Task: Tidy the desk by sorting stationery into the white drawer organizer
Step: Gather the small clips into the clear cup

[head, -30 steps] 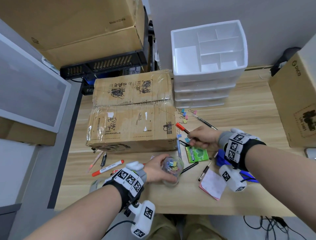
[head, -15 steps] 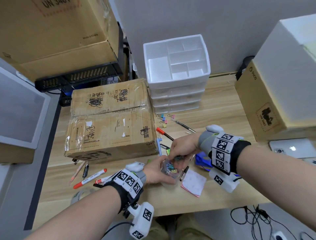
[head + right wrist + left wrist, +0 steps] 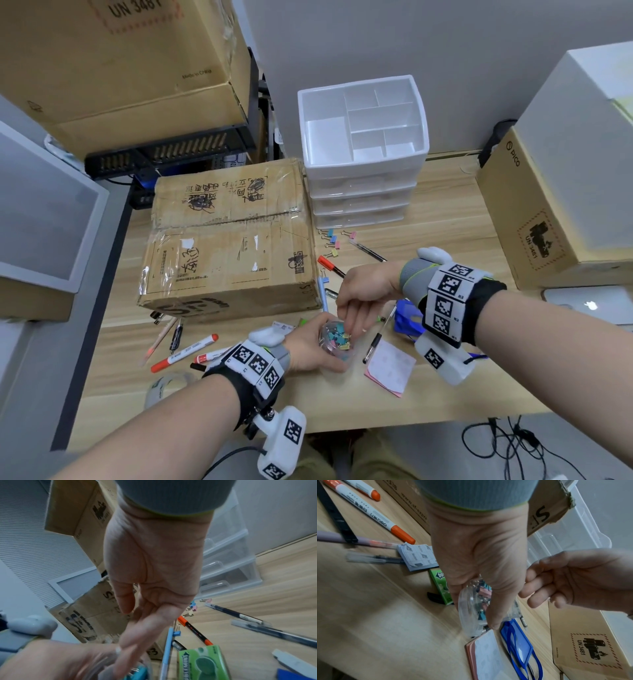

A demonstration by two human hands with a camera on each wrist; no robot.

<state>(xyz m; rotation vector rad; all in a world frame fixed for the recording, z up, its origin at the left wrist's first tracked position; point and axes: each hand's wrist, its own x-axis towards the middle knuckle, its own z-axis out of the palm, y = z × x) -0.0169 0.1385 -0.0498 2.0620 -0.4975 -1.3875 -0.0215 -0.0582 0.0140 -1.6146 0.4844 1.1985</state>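
Observation:
My left hand (image 3: 310, 346) grips a small clear jar (image 3: 334, 341) of coloured binder clips, held just above the desk's front part. My right hand (image 3: 356, 327) hangs over the jar's mouth, fingers pointing down into it and relaxed; I see nothing pinched in them. In the right wrist view the fingers (image 3: 133, 635) are stretched toward teal clips (image 3: 139, 670) in the jar. The left wrist view has the jar (image 3: 471, 612) between my thumb and fingers. The white drawer organizer (image 3: 363, 186) stands at the back, its top compartments bare. Loose binder clips (image 3: 330, 240) lie in front of it.
A taped cardboard box (image 3: 226, 246) fills the desk's left. Markers (image 3: 185, 353) and pens lie at front left, a red-capped pen (image 3: 330, 266) and black pen (image 3: 368, 250) near the clips. A pink note pad (image 3: 390, 368), blue badge holder (image 3: 407, 317), mint box (image 3: 204, 662) and laptop (image 3: 589, 303) lie right.
My right hand has come from the pens and clips near the mint box to the jar's mouth. The left hand has kept hold of the jar.

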